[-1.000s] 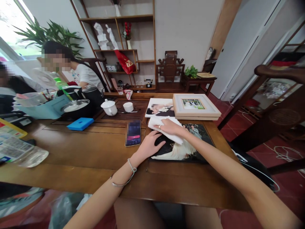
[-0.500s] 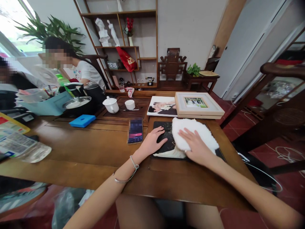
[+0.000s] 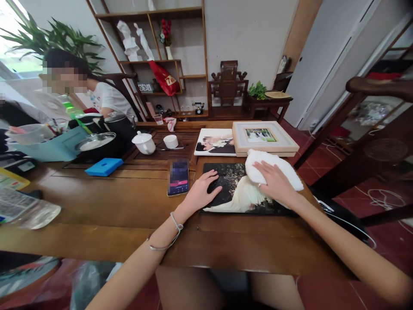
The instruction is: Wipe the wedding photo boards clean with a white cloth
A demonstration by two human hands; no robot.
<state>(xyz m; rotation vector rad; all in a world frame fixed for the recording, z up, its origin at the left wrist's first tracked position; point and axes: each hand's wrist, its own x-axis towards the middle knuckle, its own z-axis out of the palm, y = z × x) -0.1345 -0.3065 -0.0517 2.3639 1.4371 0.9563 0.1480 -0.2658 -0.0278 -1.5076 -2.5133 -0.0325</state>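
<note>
Now my right hand (image 3: 274, 181) has slid the white cloth (image 3: 287, 165) off the middle of a dark picture panel (image 3: 235, 181) and over to its far right corner. That leaves the left and centre of the panel showing, with a pale, flowing gown on a black ground; I judge that the wiping has reached the right side. The panel lies flat on the brown wooden table (image 3: 129, 232), in front of me and a little to the right. My right fingers are stretched out over the cloth, pressing it rather than bunching it. My left hand (image 3: 204, 189) has stayed at the panel's left edge, fingers loosely spread, thumb apart, gripping nothing. A phone (image 3: 178, 177) lies just to its left; beyond the panel sit a pale framed picture (image 3: 264, 135) and a white-edged photo (image 3: 215, 142).

The panel's far right corner is hidden beneath the cloth and my right hand, so I cannot tell how that part looks. The phone's screen is blurred, and a clear container (image 3: 41, 213) at near left is partly cut off.
</note>
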